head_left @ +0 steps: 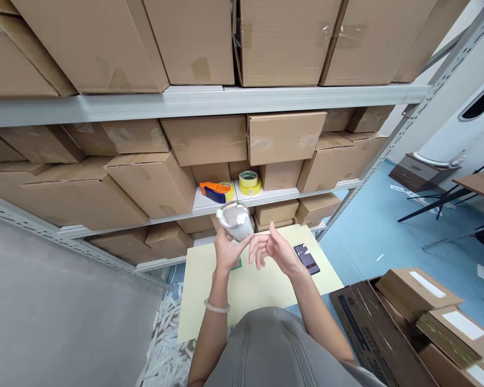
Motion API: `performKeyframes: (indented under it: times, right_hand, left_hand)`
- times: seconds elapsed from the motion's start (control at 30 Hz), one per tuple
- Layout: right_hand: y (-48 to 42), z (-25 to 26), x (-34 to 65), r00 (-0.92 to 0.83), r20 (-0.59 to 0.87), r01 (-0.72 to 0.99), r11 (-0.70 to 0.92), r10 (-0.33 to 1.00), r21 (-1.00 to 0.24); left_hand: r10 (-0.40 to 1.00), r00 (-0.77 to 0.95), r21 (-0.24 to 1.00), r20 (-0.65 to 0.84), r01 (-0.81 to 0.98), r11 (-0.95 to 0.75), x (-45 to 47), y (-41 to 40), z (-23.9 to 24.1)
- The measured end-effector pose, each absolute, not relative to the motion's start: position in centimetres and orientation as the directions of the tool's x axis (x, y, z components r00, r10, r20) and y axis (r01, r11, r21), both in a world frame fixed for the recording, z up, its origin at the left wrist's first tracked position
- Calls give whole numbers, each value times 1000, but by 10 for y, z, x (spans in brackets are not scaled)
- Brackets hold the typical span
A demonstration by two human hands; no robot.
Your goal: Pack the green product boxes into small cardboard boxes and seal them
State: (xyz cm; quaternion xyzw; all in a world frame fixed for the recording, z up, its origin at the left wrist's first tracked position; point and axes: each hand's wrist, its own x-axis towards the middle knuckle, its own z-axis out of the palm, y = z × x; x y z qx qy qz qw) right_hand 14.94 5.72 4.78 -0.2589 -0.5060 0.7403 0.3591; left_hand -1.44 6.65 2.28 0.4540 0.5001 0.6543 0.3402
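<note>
A pale yellow board (221, 306) lies in front of the metal shelf (266, 194); on this board rests a dark smartphone (307, 259); on the white shelf level stand an orange tape dispenser (215, 192) and yellow tape rolls (250, 183); cardboard boxes (193, 43) fill the other levels.
</note>
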Motion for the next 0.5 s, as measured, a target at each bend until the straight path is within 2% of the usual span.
performKeyframes:
  times: [0.07,0.13,0.2,0.27,0.37,0.5]
  right_hand:
    - [60,45,153,-316,87,-206,21,945,-978]
    - [60,41,154,-110,199,-68,192,974,-979]
    - [57,38,151,-113,260,13,263,959,-965]
    - [52,37,146,-229,283,29,297,932,-955]
    - [44,38,137,-302,345,104,391,889,-914]
    - [40,39,130,-263,430,300,497,864,-814]
  left_hand:
    - [904,-393,955,171,-160,-250,-16,67,25]
    - [932,-348,890,103,-385,-242,-18,69,31]
    - [962,-272,785,31,-589,-192,-20,71,36]
    - [976,-213,701,-50,-704,-118,-21,71,40]
    - [976,-152,648,-157,-762,-14,-18,69,40]
    - [967,-58,639,-247,-760,117,-7,62,38]
